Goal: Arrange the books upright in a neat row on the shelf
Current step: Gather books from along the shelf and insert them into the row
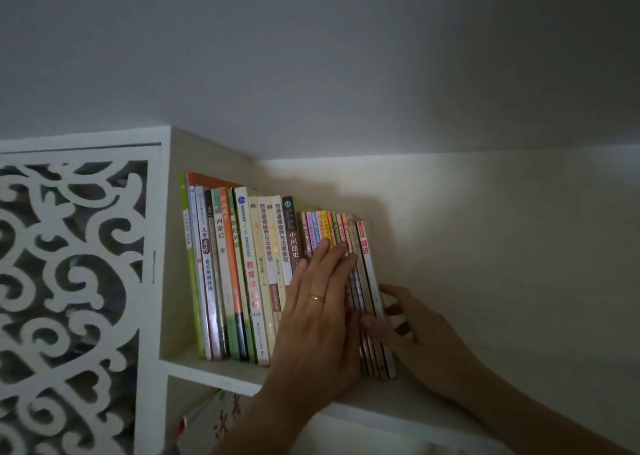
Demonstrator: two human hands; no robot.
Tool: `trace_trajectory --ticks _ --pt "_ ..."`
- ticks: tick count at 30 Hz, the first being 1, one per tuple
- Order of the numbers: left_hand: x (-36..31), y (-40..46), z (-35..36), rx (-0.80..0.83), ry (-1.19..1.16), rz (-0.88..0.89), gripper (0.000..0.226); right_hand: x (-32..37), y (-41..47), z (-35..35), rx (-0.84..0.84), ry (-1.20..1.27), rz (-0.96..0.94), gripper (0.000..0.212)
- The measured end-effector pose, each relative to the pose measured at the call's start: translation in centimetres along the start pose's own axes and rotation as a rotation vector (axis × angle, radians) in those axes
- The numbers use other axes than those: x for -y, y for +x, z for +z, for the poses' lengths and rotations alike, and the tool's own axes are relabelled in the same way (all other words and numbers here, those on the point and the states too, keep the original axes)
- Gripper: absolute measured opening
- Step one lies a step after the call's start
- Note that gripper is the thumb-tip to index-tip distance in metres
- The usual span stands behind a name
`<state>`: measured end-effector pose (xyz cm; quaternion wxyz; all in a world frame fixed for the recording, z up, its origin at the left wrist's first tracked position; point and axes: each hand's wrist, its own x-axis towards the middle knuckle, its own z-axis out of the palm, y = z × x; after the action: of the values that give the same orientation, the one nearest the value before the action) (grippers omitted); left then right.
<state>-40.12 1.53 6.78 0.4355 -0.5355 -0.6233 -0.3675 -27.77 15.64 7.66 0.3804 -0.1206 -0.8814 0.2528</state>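
Forearms: both are raised from the lower edge toward the shelf board, the left from bottom centre, the right from the bottom right corner.
Left hand: laid flat with straight fingers against the spines of the thin books; nothing is gripped; a gold ring is worn on one finger.
Right hand: curled round the outer end of the thin books, thumb on the spines just beside the left hand, fingers behind the last cover; the group is clasped.
Thin books: held between the two hands, standing on the shelf board and tilted slightly left at the top.
Taller books: stood in a row just left of the left hand, upright with a slight lean, reaching to the side panel.
Carved screen: seen left of that panel, white with scroll cut-outs.
Lower compartment: something printed is glimpsed under the left forearm; what it is cannot be told.
Back wall: pale, behind and right of the right hand.
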Motion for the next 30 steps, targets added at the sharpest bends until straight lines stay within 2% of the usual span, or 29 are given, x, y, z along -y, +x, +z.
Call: trace_trajectory --ticks 3,6,10,14,19,22,27,30 --pt "-0.1 -0.1 -0.1 0.018 0.014 0.009 0.064 0.2 -0.2 -0.2 -0.020 0.026 -0.015 0.086" --pt "-0.1 -0.3 -0.1 0.042 0.068 0.032 0.063 0.4 -0.4 -0.3 -0.016 0.063 -0.009 0.086" --pt "0.2 -0.4 0.2 0.080 0.159 0.044 0.068 0.5 -0.6 -0.5 -0.026 0.076 -0.023 0.066" --pt "0.2 -0.4 0.2 0.095 0.193 0.054 0.073 0.6 -0.6 -0.4 -0.030 0.069 0.005 0.060" --pt "-0.3 -0.5 -0.1 0.018 0.103 -0.090 0.066 0.5 -0.9 -0.4 -0.063 0.165 -0.001 0.044" --pt "-0.4 -0.7 -0.2 0.042 0.150 -0.088 0.063 0.3 -0.9 -0.6 -0.029 0.186 0.000 0.032" --pt "-0.7 -0.8 -0.6 0.065 0.157 -0.079 0.079 0.1 -0.7 -0.6 -0.021 0.151 -0.001 0.036" --pt "-0.8 -0.8 -0.8 0.054 0.101 -0.061 0.065 0.2 -0.8 -0.7 0.011 0.130 0.004 0.049"
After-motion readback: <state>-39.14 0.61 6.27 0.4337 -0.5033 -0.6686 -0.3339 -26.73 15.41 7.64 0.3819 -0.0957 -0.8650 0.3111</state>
